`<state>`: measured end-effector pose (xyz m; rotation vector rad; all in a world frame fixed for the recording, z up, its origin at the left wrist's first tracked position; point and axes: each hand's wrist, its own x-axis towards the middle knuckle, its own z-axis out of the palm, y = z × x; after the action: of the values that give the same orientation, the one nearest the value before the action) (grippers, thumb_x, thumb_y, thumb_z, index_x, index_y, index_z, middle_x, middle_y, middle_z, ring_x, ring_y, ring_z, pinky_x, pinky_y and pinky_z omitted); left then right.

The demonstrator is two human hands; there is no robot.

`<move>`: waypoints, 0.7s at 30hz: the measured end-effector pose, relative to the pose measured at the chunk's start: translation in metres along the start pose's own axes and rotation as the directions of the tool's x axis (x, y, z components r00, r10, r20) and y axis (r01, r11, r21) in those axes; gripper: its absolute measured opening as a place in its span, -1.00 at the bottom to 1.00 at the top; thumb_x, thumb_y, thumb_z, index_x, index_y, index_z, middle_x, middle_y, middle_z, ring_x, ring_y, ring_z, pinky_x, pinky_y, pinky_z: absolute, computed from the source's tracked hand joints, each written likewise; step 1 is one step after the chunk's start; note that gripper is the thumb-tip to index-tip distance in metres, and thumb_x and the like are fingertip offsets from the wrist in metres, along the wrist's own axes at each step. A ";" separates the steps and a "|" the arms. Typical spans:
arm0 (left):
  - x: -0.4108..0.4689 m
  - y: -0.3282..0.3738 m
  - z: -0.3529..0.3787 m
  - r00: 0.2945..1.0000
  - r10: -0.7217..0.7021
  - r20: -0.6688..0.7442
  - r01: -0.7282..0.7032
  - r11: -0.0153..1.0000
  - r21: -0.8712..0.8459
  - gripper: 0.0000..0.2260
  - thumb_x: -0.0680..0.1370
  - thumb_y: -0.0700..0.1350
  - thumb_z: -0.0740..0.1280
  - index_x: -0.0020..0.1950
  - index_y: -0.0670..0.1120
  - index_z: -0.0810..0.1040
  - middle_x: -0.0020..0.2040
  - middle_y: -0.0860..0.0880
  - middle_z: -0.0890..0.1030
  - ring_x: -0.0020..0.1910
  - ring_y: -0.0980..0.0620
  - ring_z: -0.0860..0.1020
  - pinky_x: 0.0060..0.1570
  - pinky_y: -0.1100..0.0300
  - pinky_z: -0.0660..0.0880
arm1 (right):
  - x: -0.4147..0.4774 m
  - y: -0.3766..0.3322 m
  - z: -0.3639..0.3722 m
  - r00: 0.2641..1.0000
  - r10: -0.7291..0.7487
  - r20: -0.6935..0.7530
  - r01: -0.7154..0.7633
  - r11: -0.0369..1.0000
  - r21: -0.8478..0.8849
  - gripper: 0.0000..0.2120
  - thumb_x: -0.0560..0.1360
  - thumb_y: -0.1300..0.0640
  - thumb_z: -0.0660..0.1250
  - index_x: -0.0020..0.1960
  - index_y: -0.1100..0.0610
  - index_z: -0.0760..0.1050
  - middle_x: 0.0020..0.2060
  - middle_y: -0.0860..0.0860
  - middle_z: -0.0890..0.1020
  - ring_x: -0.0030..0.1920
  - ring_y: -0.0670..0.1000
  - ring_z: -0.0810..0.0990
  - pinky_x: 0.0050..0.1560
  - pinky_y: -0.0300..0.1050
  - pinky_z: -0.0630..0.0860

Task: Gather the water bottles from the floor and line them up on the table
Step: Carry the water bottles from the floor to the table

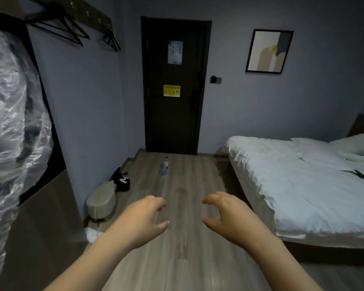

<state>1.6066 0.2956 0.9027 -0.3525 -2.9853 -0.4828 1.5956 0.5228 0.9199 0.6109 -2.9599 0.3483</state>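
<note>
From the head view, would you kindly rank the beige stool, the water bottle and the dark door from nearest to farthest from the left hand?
From the left hand:
1. Beige stool, left, by the wall.
2. Water bottle, lying on the floor ahead.
3. Dark door, at the far end.

The floor (189,185) is showing grey wood-grain planks with a faint sheen, and a clear plastic water bottle (164,168) is glinting on it near the dark, matt door (173,87), which is carrying two glossy paper notices. Crinkled transparent plastic wrap (11,114) is catching the light in shiny folds on the left, while the bed (298,181) is lying under soft white cloth, rumpled and matt. The small stool (101,200) is looking like pale woven fabric.
</note>
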 end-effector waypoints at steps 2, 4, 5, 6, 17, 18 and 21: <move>0.040 -0.020 0.004 1.000 0.005 -0.005 -0.005 1.000 0.001 -0.60 0.50 0.16 0.29 0.30 0.08 0.42 0.19 0.12 0.49 0.15 0.14 0.50 0.09 0.25 0.44 | 0.042 0.010 0.009 1.000 0.004 0.005 -0.004 1.000 0.000 -0.54 0.49 -0.12 0.31 0.36 -0.08 0.38 0.22 -0.12 0.50 0.23 -0.11 0.47 0.21 -0.24 0.41; 0.081 -0.042 0.005 1.000 0.018 -0.008 -0.018 1.000 0.003 -0.61 0.50 0.15 0.29 0.29 0.07 0.42 0.18 0.12 0.49 0.13 0.13 0.50 0.09 0.24 0.44 | 0.086 0.018 0.017 1.000 0.005 0.003 -0.005 1.000 -0.006 -0.54 0.49 -0.11 0.31 0.37 -0.07 0.37 0.23 -0.12 0.49 0.24 -0.10 0.47 0.21 -0.23 0.41; 0.101 -0.054 0.005 1.000 0.023 -0.009 -0.023 1.000 -0.005 -0.61 0.50 0.15 0.29 0.29 0.07 0.41 0.17 0.12 0.49 0.12 0.13 0.50 0.09 0.23 0.44 | 0.108 0.021 0.020 1.000 0.006 0.002 -0.006 1.000 -0.007 -0.54 0.50 -0.11 0.31 0.37 -0.07 0.37 0.24 -0.12 0.49 0.24 -0.10 0.47 0.21 -0.24 0.40; 0.121 -0.066 0.004 1.000 0.028 -0.014 -0.028 0.999 -0.014 -0.61 0.50 0.15 0.29 0.29 0.07 0.41 0.17 0.12 0.49 0.12 0.14 0.51 0.10 0.23 0.45 | 0.130 0.024 0.023 1.000 0.009 -0.002 -0.009 1.000 -0.008 -0.54 0.50 -0.11 0.31 0.37 -0.07 0.37 0.24 -0.12 0.49 0.24 -0.11 0.47 0.21 -0.25 0.40; 0.318 -0.170 -0.001 0.999 0.035 0.008 -0.035 0.996 -0.076 -0.60 0.50 0.15 0.29 0.30 0.07 0.42 0.14 0.11 0.48 0.12 0.13 0.50 0.12 0.21 0.44 | 0.337 0.062 0.046 0.994 0.100 0.033 -0.100 0.995 -0.003 -0.53 0.51 -0.11 0.29 0.39 -0.06 0.35 0.23 -0.10 0.49 0.22 -0.11 0.48 0.19 -0.26 0.42; 0.335 -0.177 0.002 0.999 0.032 0.014 -0.030 0.996 -0.081 -0.60 0.50 0.14 0.30 0.30 0.07 0.42 0.14 0.11 0.48 0.12 0.12 0.50 0.12 0.21 0.44 | 0.354 0.068 0.050 0.994 0.102 0.038 -0.102 0.995 0.001 -0.53 0.51 -0.11 0.29 0.39 -0.05 0.36 0.22 -0.09 0.49 0.21 -0.10 0.48 0.18 -0.26 0.43; 0.390 -0.197 0.011 0.999 0.028 0.024 -0.027 0.997 -0.077 -0.61 0.50 0.13 0.30 0.30 0.06 0.42 0.15 0.10 0.49 0.13 0.13 0.49 0.13 0.22 0.43 | 0.410 0.088 0.064 0.995 0.095 0.042 -0.095 0.995 0.014 -0.53 0.50 -0.10 0.30 0.38 -0.05 0.37 0.22 -0.08 0.50 0.21 -0.10 0.49 0.19 -0.24 0.44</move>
<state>1.1806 0.1993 0.8850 -0.4087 -2.9880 -0.5958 1.1823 0.4312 0.8980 0.4855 -3.0357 0.3718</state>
